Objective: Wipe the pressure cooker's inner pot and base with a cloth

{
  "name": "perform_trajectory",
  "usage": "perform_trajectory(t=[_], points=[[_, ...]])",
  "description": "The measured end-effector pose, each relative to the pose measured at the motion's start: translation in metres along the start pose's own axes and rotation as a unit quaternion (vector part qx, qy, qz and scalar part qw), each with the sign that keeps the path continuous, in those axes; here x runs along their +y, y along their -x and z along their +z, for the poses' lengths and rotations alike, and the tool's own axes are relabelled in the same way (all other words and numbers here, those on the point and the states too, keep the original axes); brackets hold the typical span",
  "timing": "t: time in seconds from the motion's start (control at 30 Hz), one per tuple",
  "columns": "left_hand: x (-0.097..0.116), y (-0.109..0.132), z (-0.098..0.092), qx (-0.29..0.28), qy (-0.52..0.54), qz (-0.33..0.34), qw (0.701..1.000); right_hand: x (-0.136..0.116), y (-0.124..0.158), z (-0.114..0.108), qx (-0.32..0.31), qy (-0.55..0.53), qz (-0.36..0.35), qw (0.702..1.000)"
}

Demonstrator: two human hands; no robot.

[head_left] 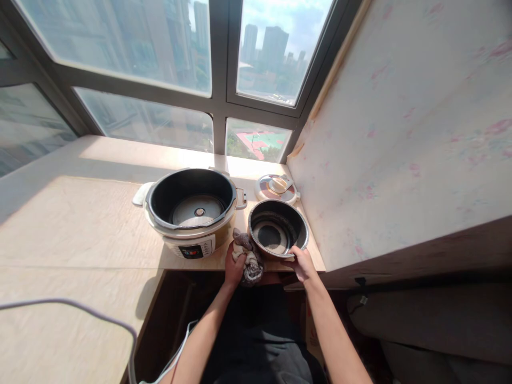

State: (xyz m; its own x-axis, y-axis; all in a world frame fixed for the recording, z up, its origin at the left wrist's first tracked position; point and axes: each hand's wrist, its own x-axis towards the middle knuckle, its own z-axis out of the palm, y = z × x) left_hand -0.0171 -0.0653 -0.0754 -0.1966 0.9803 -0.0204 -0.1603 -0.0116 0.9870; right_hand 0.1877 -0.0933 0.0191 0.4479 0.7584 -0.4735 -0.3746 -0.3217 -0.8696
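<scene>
My left hand [235,265] is closed around a bunched grey and cream cloth [252,262] at the front edge of the sill. My right hand [301,263] grips the near right rim of a dark inner pot [299,226], thumb over the edge. The pot is tilted slightly toward me, and its inside shows a pale ring around a dark middle. To the left stands an electric pressure cooker [176,240] without its lid, its heating plate visible inside. Behind the pot lies the cooker lid [266,186], handle up.
The pale window sill [80,224] runs along the windows. A floral papered wall [380,133] rises close on the right. A grey cable [80,305] crosses the lower left. Below the sill's front edge is a dark recess [176,314].
</scene>
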Motion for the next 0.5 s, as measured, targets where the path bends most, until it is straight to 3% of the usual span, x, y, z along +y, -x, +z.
perform_trajectory(t=[0.27,0.5], points=[[0.025,0.003,0.007,0.005,0.007,-0.011,1.000,-0.017,-0.007,-0.019,-0.033,-0.003,0.026,0.999],[0.078,0.005,0.024,0.017,0.026,0.031,0.999,-0.041,0.000,-0.038,-0.081,-0.033,0.051,0.995]])
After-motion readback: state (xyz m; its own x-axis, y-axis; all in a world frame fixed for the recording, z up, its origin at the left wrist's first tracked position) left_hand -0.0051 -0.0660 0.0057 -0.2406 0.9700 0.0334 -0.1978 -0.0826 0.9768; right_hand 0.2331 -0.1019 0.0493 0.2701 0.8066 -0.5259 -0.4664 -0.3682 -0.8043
